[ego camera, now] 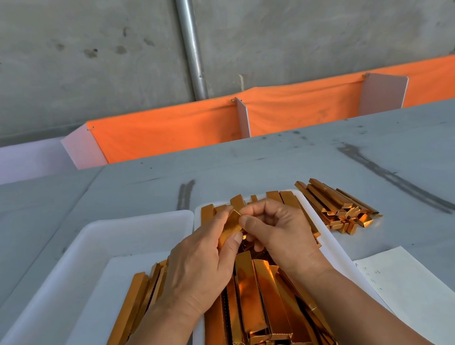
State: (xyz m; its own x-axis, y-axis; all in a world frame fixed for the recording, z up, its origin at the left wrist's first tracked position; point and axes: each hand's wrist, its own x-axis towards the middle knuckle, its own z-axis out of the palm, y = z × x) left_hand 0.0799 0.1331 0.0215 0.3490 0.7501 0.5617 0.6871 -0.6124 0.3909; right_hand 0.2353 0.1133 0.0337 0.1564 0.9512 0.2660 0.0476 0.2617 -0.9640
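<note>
Over the full white tray [327, 234], my fingers [248, 222] are all pinched on one gold strip [229, 228]: left hand [200, 264] cradles it, right hand [282, 231] nips the tip. I'd say crease slowly, keeping edges square, so it matches the folded pile [340, 210].

Single head-worn view, facing forward and down, close above the table [276, 160]

Open counter [248, 167] lies beyond both white trays [140, 218]; a heap of gold strips [336, 204] crowds the right side.
</note>
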